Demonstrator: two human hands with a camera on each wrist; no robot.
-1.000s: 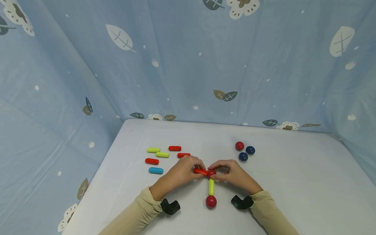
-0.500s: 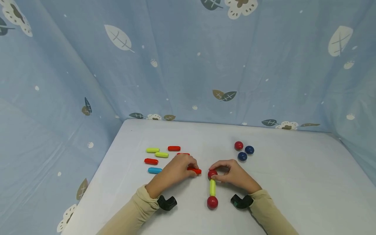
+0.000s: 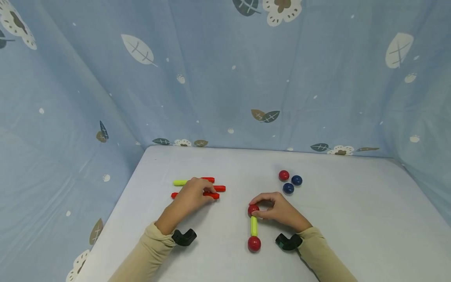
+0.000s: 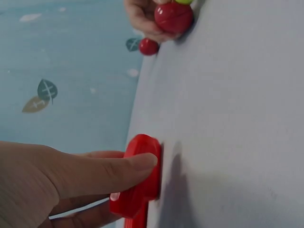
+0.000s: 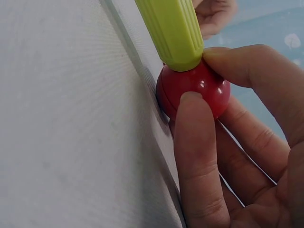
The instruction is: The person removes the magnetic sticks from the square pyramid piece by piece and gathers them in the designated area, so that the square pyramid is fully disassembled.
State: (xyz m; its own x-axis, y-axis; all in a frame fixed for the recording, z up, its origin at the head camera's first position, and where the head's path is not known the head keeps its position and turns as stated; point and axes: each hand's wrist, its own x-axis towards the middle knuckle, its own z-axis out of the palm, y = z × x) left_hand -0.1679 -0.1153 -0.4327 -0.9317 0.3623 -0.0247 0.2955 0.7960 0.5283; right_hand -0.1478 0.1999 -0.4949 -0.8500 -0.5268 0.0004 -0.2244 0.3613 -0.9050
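Observation:
My left hand (image 3: 193,194) pinches a red stick (image 3: 212,195) between thumb and fingers at the left of the table. In the left wrist view this red stick (image 4: 144,178) is close to the white surface, with another red piece just below it. My right hand (image 3: 280,210) holds a red ball (image 3: 252,209) by its sides. From that ball a yellow-green stick (image 3: 254,226) runs toward the near edge and ends in a second red ball (image 3: 254,244). The right wrist view shows the stick (image 5: 173,33) meeting the held ball (image 5: 197,88).
Around my left hand lie more red sticks (image 3: 220,188) and a yellow-green stick (image 3: 179,183), partly covered by the hand. A loose red ball (image 3: 283,175) and two dark blue balls (image 3: 296,180) sit at the back right. A blue patterned cloth (image 3: 211,78) rises behind the table.
My left hand has drawn the red stick away from the held ball and carried it left, over beside the other sticks. My right hand stays on the ball.

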